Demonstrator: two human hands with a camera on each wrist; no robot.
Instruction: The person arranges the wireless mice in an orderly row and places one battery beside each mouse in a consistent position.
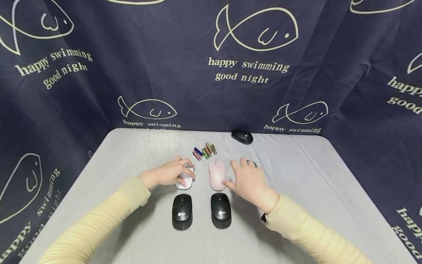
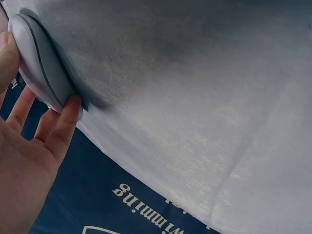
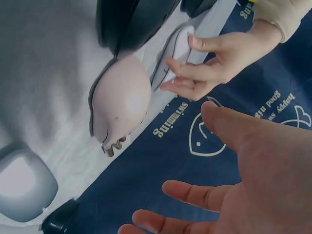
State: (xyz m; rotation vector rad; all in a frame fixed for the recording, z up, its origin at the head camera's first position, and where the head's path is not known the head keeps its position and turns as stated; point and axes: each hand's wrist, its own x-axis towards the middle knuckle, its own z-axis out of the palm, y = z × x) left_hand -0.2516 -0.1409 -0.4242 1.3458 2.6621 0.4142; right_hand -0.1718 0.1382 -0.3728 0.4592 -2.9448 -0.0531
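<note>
Got white mouse (image 1: 185, 184) on or just over bench (image 1: 197, 246), just left of pink mouse (image 1: 216, 174); taking pink mouse as landmark. Held by left grip (image 1: 168, 173), clamped on the shell, thumb against fingertips. Can't confirm full base contact with bench. Reads as light, probably a hollow moulded shell, stiff all round, no real give expected under finger pressure. Looks smooth and a bit glossy, so likely slippery over the curved back; would avoid pinching there. Better to take hold across the two long sides near the dark seam (image 2: 39, 59), about mid-length, thumb opposing fingers. Not very fragile by the look of it, but go easy around the button end to avoid a click or flex. Note right grip (image 1: 250, 181) just right of pink mouse, fingers spread apart, holding nothing, thumb clear of pink mouse in right-wrist view. Also note grey mouse (image 3: 22, 187) right of pink mouse, partly hidden by right grip in head view. Expect similar handling from both: light, hard, rounded, best by the flanks. Watch batteries (image 1: 207, 151) beyond pink mouse: small, likely dense for size, prone to rolling on a bump.
</note>
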